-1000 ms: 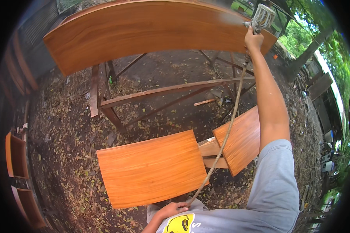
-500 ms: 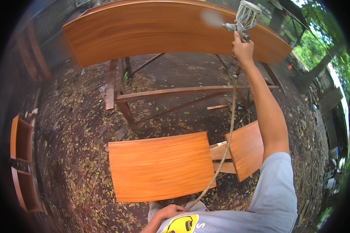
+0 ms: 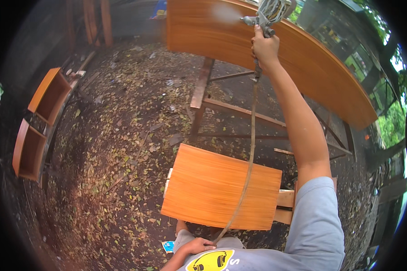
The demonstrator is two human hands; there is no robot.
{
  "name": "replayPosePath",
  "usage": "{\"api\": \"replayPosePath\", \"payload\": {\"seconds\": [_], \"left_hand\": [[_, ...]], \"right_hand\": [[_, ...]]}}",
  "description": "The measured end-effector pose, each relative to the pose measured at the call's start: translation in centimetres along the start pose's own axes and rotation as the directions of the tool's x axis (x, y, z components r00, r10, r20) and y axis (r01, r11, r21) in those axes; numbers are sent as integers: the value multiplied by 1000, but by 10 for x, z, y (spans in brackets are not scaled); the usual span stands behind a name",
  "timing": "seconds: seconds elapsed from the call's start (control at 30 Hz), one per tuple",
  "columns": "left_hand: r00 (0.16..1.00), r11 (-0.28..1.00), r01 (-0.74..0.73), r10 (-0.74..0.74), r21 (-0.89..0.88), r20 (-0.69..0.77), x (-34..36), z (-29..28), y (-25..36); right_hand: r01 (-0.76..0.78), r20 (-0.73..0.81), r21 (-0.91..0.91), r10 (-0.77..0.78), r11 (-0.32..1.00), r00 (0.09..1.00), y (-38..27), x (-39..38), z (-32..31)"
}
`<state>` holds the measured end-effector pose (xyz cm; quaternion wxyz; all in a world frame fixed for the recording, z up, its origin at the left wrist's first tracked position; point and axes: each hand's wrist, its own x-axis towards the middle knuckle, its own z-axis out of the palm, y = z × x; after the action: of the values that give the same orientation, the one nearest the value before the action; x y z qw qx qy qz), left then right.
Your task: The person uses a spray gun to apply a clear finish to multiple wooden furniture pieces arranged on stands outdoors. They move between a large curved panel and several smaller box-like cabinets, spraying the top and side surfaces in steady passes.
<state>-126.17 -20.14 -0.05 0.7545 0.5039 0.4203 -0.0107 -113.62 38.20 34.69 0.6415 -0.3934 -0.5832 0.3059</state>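
My right hand (image 3: 264, 49) grips a metal spray gun (image 3: 262, 20) with a smeared cup, held up against a long varnished wooden panel (image 3: 321, 63). A pale mist leaves the nozzle toward the left. A hose (image 3: 251, 144) drops from the gun's handle across a lower orange wooden panel (image 3: 217, 185) to my waist, where my left hand (image 3: 199, 246) has its fingers closed on it. Under the long panel stands a rough timber frame (image 3: 244, 113). A paler wooden piece (image 3: 285, 196) shows at the lower panel's right side, partly behind my right sleeve.
Two open wooden boxes (image 3: 49, 99) (image 3: 29, 151) rest on a rail at the left. Upright timbers (image 3: 92, 22) stand at the back left. Fallen leaves cover the dirt ground (image 3: 113, 149). Greenery (image 3: 391, 122) and dark structures are at the right.
My view has turned left, so the long panel appears farther right and the boxes higher. The gun has moved leftward along the panel, still misting. My left hand stays at the hose.
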Motion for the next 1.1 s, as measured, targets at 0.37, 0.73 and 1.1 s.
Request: {"api": "replayPosePath", "payload": {"seconds": [0.37,0.73,1.1], "left_hand": [[985,977,1,-38,-211,-170,-24,-14,-10],[987,982,60,-85,-178,-136,-31,-27,17],[995,995,95,-93,-43,46,-17,-26,20]], "right_hand": [[-110,125,128,94,986,988,-10,4,159],[-92,177,-158,120,983,977,9,22,134],[51,-119,-415,-110,908,987,66,15,-125]]}}
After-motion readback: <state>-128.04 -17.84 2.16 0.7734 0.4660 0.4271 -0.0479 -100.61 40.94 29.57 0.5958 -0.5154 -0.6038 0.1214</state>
